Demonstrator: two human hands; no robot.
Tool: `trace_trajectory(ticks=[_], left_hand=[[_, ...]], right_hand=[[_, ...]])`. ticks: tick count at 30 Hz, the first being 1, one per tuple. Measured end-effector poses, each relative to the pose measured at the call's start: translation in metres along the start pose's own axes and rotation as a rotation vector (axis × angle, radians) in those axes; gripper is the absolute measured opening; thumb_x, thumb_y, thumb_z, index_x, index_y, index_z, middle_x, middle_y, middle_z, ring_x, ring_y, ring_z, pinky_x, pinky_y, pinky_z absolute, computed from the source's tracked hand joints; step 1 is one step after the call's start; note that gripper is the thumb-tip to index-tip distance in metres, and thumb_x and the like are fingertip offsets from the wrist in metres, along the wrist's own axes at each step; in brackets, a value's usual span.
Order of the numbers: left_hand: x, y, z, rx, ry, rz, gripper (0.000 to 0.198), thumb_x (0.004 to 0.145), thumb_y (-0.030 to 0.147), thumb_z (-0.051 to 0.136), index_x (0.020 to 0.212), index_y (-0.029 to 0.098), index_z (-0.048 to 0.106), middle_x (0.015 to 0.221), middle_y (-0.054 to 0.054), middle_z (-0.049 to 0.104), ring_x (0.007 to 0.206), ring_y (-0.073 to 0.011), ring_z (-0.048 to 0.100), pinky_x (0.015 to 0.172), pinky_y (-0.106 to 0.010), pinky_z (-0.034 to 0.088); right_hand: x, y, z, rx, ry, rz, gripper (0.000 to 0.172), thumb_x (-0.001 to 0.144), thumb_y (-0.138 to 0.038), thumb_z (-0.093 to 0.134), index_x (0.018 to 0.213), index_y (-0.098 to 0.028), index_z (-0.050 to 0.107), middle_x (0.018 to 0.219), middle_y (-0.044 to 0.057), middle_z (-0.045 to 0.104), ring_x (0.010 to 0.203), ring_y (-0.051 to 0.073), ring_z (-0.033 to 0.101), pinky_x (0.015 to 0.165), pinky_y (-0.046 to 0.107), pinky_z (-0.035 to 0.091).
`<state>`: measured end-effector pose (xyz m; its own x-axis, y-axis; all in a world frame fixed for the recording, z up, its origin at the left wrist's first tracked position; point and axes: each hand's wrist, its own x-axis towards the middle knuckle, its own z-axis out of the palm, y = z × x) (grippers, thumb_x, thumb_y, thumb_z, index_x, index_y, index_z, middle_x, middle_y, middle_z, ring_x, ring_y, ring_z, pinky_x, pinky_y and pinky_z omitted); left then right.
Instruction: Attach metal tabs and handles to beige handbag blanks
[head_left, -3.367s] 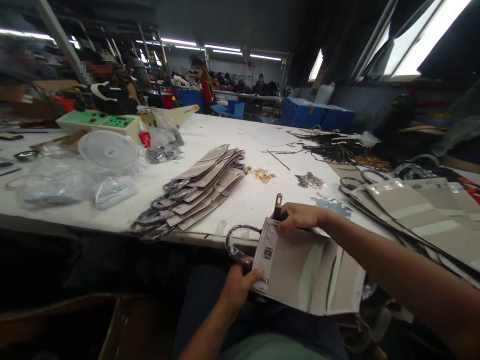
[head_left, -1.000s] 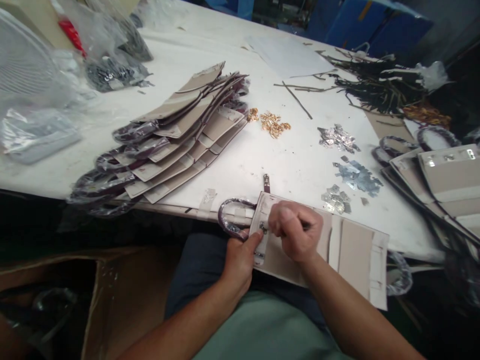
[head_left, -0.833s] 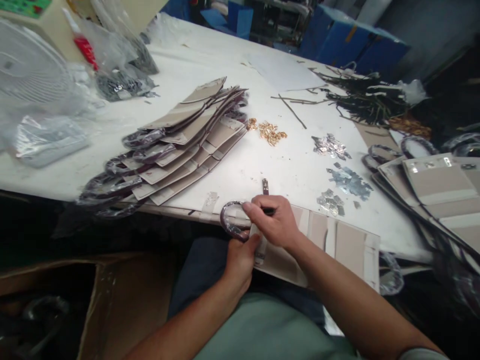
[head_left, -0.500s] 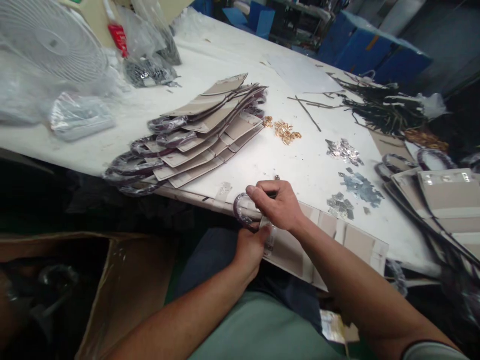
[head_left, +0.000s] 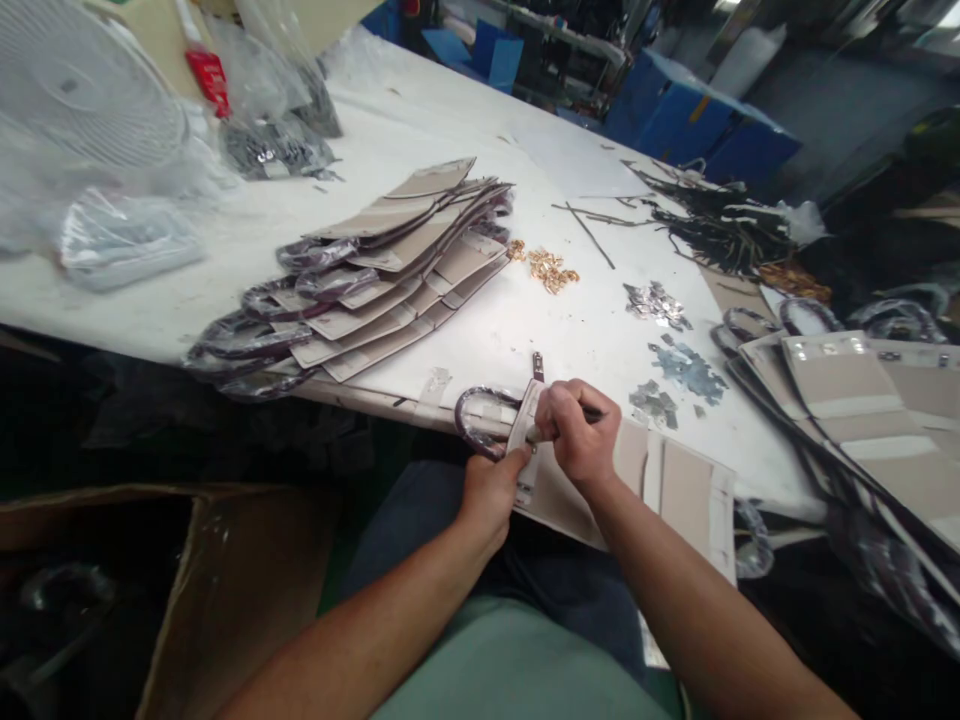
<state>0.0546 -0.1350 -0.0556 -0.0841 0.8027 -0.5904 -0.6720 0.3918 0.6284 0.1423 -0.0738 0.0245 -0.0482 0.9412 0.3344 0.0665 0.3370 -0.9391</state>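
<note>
- gripping, head view: the left hand (head_left: 487, 492), thumb on top of the bag piece (head_left: 632, 462) at its left edge; fingers beneath mostly hidden.
- right hand (head_left: 581, 432): closed in a fist around a slim dark tool (head_left: 592, 413); kind of tool cannot be told.
- change: half a second ago the right fist is raised over the near handle (head_left: 460, 408), hiding most of the strap (head_left: 538, 366); now it sits lower, over the edge strip by the left thumb, and the strap's metal tip shows clear.
- meaning, as judged: effort seems centred on the middle of that strip, the left hand steadying the piece.
- location: bag piece at the front edge of the white table (head_left: 247, 235), partly over the lap, right of the stack of bag pieces (head_left: 390, 270).
- orientation: long axis running left to right, dropping toward the right; near handle pointing left, far handle (head_left: 761, 540) at the right end; strap standing out toward the table.
</note>
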Motion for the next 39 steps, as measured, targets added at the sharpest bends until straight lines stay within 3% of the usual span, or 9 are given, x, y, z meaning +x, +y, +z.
trace_trajectory(ticks=[8, 12, 17, 19, 23, 26, 28, 30, 39], left_hand=[[-0.004, 0.006, 0.002, 0.039, -0.026, 0.005, 0.041, 0.060, 0.035, 0.092, 0.088, 0.008, 0.080, 0.077, -0.013, 0.079, 0.072, -0.0287, 0.077, 0.071, -0.037, 0.061], [-0.001, 0.007, 0.004, 0.072, 0.020, -0.043, 0.031, 0.067, 0.029, 0.088, 0.087, 0.008, 0.079, 0.077, -0.013, 0.080, 0.074, -0.0301, 0.078, 0.072, -0.039, 0.064], [-0.013, 0.013, -0.008, 0.165, -0.042, -0.073, 0.036, 0.073, 0.029, 0.086, 0.102, 0.009, 0.076, 0.094, -0.016, 0.080, 0.096, -0.0330, 0.078, 0.085, -0.042, 0.064], [-0.022, 0.023, -0.023, 0.269, 0.014, 0.114, 0.044, 0.079, 0.032, 0.083, 0.117, 0.014, 0.071, 0.113, -0.014, 0.078, 0.112, -0.0316, 0.074, 0.097, -0.042, 0.060], [-0.026, 0.056, -0.037, 0.730, 0.211, 0.778, 0.068, 0.086, 0.038, 0.078, 0.147, 0.026, 0.052, 0.153, -0.014, 0.056, 0.138, -0.0321, 0.057, 0.118, -0.048, 0.045], [-0.006, 0.076, -0.019, 1.184, -0.124, 1.163, 0.057, 0.090, 0.031, 0.071, 0.145, 0.024, 0.059, 0.153, -0.013, 0.057, 0.144, -0.0345, 0.051, 0.126, -0.051, 0.034], [0.014, 0.082, -0.003, 1.385, -0.351, 1.235, 0.048, 0.090, 0.027, 0.069, 0.138, 0.025, 0.067, 0.144, -0.012, 0.066, 0.138, -0.0342, 0.057, 0.123, -0.051, 0.038], [0.031, 0.084, 0.008, 1.520, -0.427, 1.250, 0.044, 0.091, 0.025, 0.067, 0.135, 0.024, 0.069, 0.138, -0.012, 0.070, 0.129, -0.0334, 0.064, 0.116, -0.051, 0.046], [0.038, 0.098, 0.007, 1.983, -0.408, 1.295, 0.043, 0.100, 0.033, 0.058, 0.142, 0.024, 0.063, 0.148, -0.011, 0.061, 0.122, -0.0319, 0.060, 0.096, -0.049, 0.053]], right_hand=[[0.014, -0.005, -0.051, -0.480, -0.121, 0.304, 0.043, 0.091, -0.054, 0.066, 0.064, -0.022, 0.060, 0.052, -0.002, 0.057, 0.051, 0.015, 0.052, 0.055, 0.029, 0.040], [0.016, 0.013, -0.067, -0.765, -0.258, 0.346, 0.016, 0.087, -0.036, 0.071, 0.093, -0.023, 0.078, 0.090, 0.003, 0.079, 0.083, 0.021, 0.070, 0.076, 0.030, 0.049], [0.010, 0.029, -0.058, -0.985, -0.294, 0.273, 0.019, 0.093, -0.035, 0.066, 0.104, -0.026, 0.079, 0.113, 0.007, 0.078, 0.104, 0.025, 0.070, 0.084, 0.032, 0.048], [0.011, 0.028, -0.057, -0.990, -0.286, 0.256, 0.021, 0.094, -0.036, 0.064, 0.105, -0.026, 0.079, 0.113, 0.008, 0.078, 0.105, 0.026, 0.071, 0.083, 0.032, 0.048], [0.015, 0.028, -0.058, -1.001, -0.301, 0.272, 0.024, 0.095, -0.036, 0.062, 0.106, -0.025, 0.080, 0.111, 0.010, 0.078, 0.102, 0.027, 0.072, 0.079, 0.032, 0.047], [0.015, 0.028, -0.057, -1.036, -0.296, 0.250, 0.026, 0.096, -0.035, 0.060, 0.108, -0.023, 0.079, 0.112, 0.011, 0.078, 0.101, 0.027, 0.072, 0.079, 0.032, 0.047], [0.013, 0.028, -0.055, -1.056, -0.298, 0.237, 0.026, 0.098, -0.036, 0.059, 0.109, -0.023, 0.078, 0.113, 0.011, 0.077, 0.102, 0.026, 0.072, 0.081, 0.031, 0.048], [0.010, 0.028, -0.053, -1.088, -0.286, 0.237, 0.027, 0.100, -0.038, 0.058, 0.109, -0.023, 0.078, 0.112, 0.010, 0.077, 0.101, 0.025, 0.073, 0.081, 0.031, 0.048], [0.009, 0.018, -0.044, -1.172, -0.306, 0.243, 0.030, 0.102, -0.036, 0.052, 0.106, -0.018, 0.077, 0.109, 0.013, 0.077, 0.097, 0.026, 0.074, 0.079, 0.031, 0.049]])
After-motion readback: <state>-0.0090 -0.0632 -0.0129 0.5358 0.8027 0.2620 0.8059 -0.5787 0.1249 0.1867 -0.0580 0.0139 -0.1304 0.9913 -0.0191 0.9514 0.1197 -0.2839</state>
